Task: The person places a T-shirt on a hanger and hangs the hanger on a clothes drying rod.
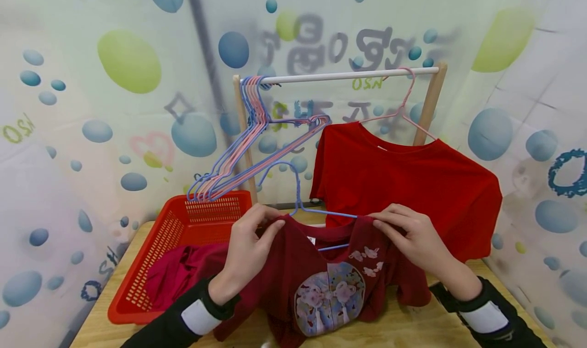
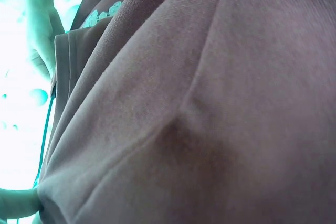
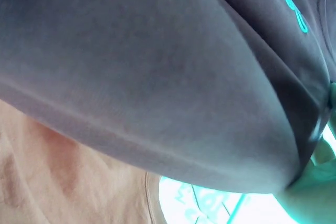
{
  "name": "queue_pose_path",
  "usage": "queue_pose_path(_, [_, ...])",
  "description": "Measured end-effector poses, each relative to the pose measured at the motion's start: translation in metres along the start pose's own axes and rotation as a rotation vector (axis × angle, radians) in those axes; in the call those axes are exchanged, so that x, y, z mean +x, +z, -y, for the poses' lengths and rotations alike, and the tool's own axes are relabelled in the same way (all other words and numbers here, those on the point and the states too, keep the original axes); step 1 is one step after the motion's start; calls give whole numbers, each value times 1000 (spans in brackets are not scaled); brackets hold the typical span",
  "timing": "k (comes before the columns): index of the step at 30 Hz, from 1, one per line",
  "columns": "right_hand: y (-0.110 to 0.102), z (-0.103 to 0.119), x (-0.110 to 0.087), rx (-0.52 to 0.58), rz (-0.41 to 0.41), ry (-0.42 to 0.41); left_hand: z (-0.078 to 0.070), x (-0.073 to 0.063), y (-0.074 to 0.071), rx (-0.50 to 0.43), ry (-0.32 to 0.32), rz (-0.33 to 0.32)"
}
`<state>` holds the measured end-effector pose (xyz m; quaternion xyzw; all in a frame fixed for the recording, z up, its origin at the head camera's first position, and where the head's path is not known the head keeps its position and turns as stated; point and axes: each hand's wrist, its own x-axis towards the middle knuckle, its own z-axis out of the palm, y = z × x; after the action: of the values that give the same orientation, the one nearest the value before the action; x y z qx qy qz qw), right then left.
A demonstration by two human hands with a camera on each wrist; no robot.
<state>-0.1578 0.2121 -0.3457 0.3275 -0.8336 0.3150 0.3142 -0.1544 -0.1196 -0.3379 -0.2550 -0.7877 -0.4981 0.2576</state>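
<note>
A dark red long-sleeved top (image 1: pixel 279 276) with a printed round picture and pale flower patches hangs over a blue hanger (image 1: pixel 298 190), whose hook points up. At the left of the neckline, my left hand (image 1: pixel 249 253) pinches the cloth between thumb and fingers. My right hand (image 1: pixel 417 238) pinches the other shoulder the same way. The hanger's bar shows through the neck opening. Cloth of the top (image 2: pixel 157 87) fills most of the left wrist view, and a sleeve (image 3: pixel 147 77) covers much of the right wrist view.
A red T-shirt (image 1: pixel 403 185) hangs from a pink hanger (image 1: pixel 403 106) on the rack's white rail (image 1: pixel 339 76). Several blue and pink hangers (image 1: pixel 257 118) hang at the rail's left. On the wooden table (image 1: pixel 486 287) stands a red basket (image 1: pixel 137 251) holding crimson cloth (image 1: pixel 176 274).
</note>
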Motion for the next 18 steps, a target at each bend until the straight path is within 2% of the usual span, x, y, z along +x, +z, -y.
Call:
queue_pose_path(9, [6,2,3,3,9,-33,-1,0,7,-19,15,7])
queue_pose_path(18, [9,2,5,-10,3,-44,-3,0,9,-27,-2,11])
